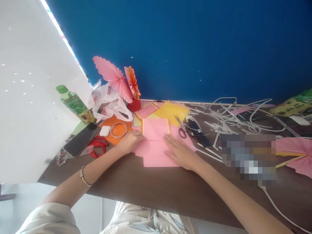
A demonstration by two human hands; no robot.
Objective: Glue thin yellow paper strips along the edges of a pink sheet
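A pink sheet of paper [159,154] lies on the table with its upper part folded, and a crease runs across it between my hands. My left hand [131,141] is at the left end of this crease, its fingers bent together on the paper's edge. Flat on the right side of the sheet rests my right hand [180,152], fingers stretched out. Yellow and orange borders show around the pink folded part [156,128]. Just beyond my right hand are dark-handled scissors [181,130], partly on yellow paper [173,112].
To the left lie a phone [82,139], a white earbud case [105,131], a coiled cable [118,130] and red ribbon [98,146]. A green-capped bottle [75,104] stands behind them. Pleated pink paper fans [114,78] rise at the back. White strips [224,113] clutter the right.
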